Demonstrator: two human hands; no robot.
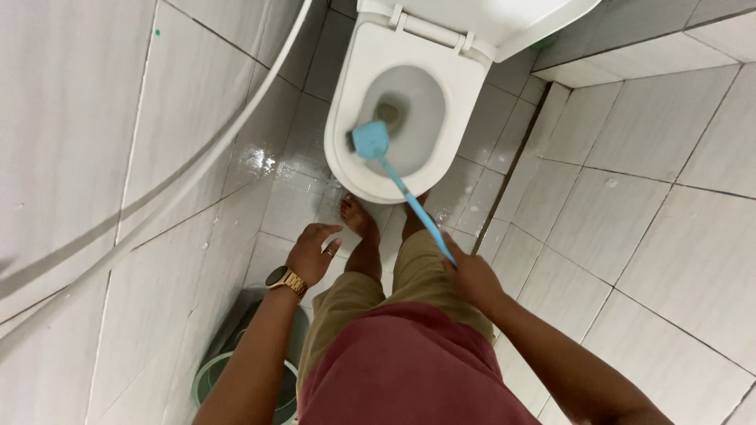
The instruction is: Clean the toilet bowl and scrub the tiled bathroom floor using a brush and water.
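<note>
While the person stood barefoot over the white ceramic toilet bowl (358, 169), the right hand (472, 275) was clamped around the upper end of the light-blue plastic toilet brush (370, 140), fingers closed tight on the thin handle. That handle ran as a slim blue rod up and to the left from the fist, crossing the front rim of the bowl. The brush head, a flat blue block with dark bristles along its left edge, lay inside the bowl against the inner wall on the left side, just beside the drain opening.

The left hand (313, 253) hung free and held nothing; its fingers were loosely spread and apart, pointing toward the floor near the left foot (356, 216). A gold-coloured metal wristwatch with a dark round face (284, 279) sat on that wrist. The two hands were well apart, one on each side of the legs.

The white hinged toilet lid (488, 20) stood raised behind the bowl. Khaki trousers (417, 275) and a dark red shirt (409, 370) filled the lower middle of the view. A round grey plastic bucket with a pale green rim (224, 358) stood on the floor below the left forearm, close to the wall. A white flexible hose (236, 134) ran in a long curve across the pale tiled wall (71, 118) on the left. The pale grey tiled floor (291, 189) around the base of the toilet shone wet.
</note>
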